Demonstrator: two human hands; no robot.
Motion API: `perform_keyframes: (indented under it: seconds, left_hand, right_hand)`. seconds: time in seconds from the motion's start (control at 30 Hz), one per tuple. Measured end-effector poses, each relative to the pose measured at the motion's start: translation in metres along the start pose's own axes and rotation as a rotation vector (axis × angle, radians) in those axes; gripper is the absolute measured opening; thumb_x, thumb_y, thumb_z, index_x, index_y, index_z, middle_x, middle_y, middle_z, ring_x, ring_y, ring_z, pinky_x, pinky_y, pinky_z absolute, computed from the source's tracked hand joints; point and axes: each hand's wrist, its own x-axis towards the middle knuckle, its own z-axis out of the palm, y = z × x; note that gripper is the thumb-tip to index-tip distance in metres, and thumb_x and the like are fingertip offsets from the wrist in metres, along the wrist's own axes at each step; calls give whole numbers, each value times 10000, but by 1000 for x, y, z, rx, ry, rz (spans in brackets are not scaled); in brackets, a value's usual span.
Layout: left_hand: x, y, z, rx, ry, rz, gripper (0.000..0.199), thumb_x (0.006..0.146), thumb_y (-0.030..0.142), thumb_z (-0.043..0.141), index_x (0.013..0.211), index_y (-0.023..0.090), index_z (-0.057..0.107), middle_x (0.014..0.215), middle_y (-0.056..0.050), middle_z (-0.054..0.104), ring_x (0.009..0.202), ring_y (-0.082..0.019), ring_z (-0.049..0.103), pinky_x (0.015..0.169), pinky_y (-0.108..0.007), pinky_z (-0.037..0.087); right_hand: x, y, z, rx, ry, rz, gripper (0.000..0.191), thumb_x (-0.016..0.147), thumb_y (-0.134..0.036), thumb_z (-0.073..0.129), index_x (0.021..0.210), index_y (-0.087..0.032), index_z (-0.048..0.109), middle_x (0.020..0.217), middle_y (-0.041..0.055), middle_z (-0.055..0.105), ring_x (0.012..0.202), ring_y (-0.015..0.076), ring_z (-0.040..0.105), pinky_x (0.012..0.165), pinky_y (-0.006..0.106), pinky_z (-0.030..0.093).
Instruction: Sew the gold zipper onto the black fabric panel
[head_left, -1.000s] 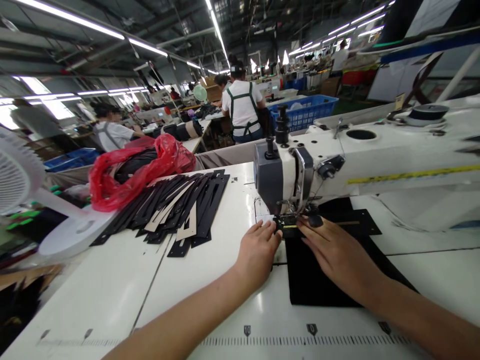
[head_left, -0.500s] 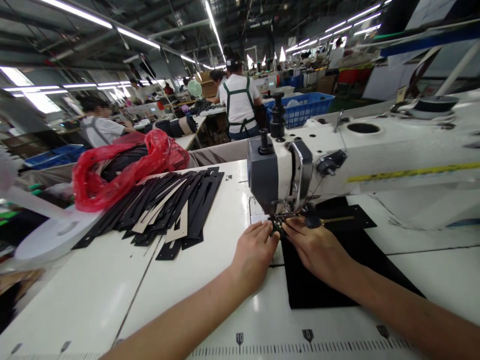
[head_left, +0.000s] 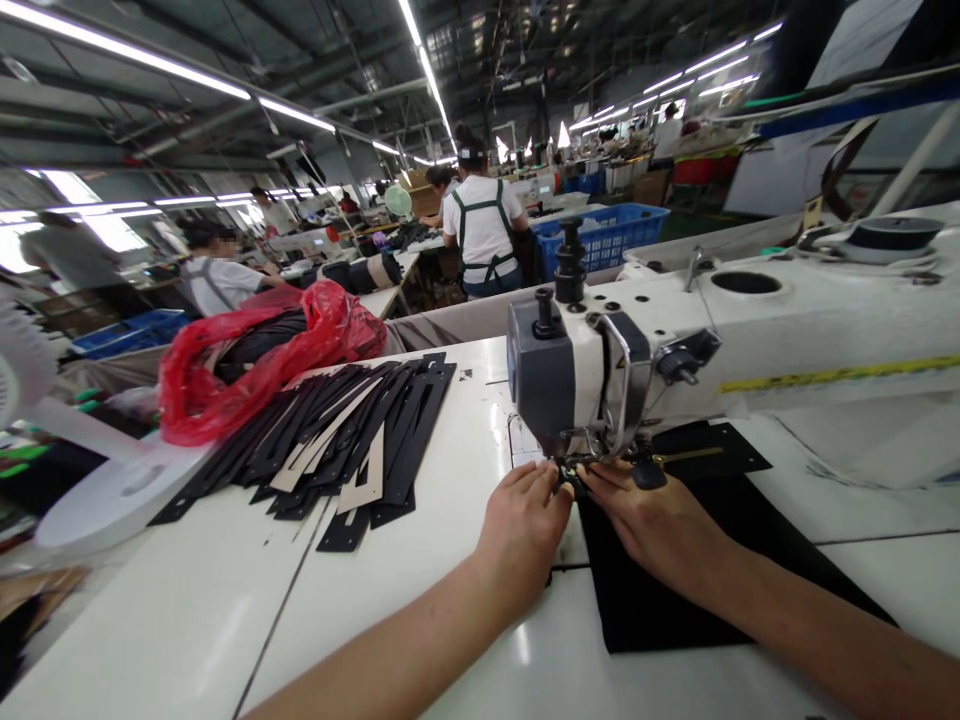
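Observation:
Right at the presser foot of a white and grey sewing machine [head_left: 551,385], both my hands work on a black fabric panel [head_left: 660,615]. My left hand [head_left: 525,525] is closed, thumb and fingers pinching the work's edge just left of the foot. From the other side my right hand [head_left: 656,515] lies over the panel, its fingers together and gripping the material by the needle. A black strip with a brass-coloured zipper [head_left: 694,455] extends to the right behind my right hand. The fingertips and the stitching spot are partly hidden by the machine head.
Left of the machine lies a fanned pile of black slotted strips [head_left: 352,430], some showing beige sides. Behind it sits a red plastic bag [head_left: 217,400] around dark pieces. A white fan [head_left: 112,490] stands far left. Other people work beyond, near a blue crate [head_left: 600,235].
The view has tilted, so the table and machine appear slightly lower and further right. Both hands keep their hold at the presser foot, with little visible shift of the panel.

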Motion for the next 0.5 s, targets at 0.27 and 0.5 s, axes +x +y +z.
perform_keyframes:
  seconds: [0.27,0.5]
  left_hand:
    - [2,-2,4,-14,17,-24,136,884,119,486,872,131,621,1008,-126,663,953,-215,635,876,-378,517]
    - [3,-2,5,-33,13,-48,67,836,96,547,837,112,612,970,-126,670,937,-228,639,868,-371,517]
  right_hand:
    - [1,3,1,-8,-57,6,315,803,-42,395,989,-160,621,973,88,668,936,194,618,870,335,482]
    - [1,5,2,-4,-46,5,283,831,-55,388,955,-165,617,925,79,667,914,191,622,853,331,480]
